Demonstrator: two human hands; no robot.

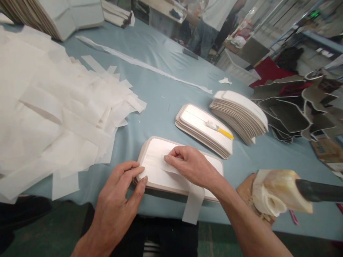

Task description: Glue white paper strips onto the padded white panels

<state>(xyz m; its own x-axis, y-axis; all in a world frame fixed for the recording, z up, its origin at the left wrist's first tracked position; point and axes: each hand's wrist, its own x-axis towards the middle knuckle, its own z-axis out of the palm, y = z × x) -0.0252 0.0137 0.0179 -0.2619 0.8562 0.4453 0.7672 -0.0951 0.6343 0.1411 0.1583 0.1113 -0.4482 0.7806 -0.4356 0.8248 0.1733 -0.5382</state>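
Note:
A stack of rounded white panels (pixel 166 181) with beige edges lies on the table before me. My left hand (pixel 120 194) rests at its left end, fingers apart, with fingertips and thumb touching the rim and corner. Over the top panel, my right hand (pixel 191 166) is closed in a pinch on a white paper strip (pixel 194 205). The strip runs beneath that hand, and one end hangs over the panel's front edge. Part of the strip is hidden by the hand.
A large heap of white paper strips (pixel 59 114) covers the left. Behind the panels stand a shorter stack (pixel 205 125) bearing a yellow-handled brush (pixel 224 132), and a curved stack (pixel 238 110). A glue-crusted holder (pixel 281 191) with a black handle sits right. A person (pixel 214 25) stands beyond.

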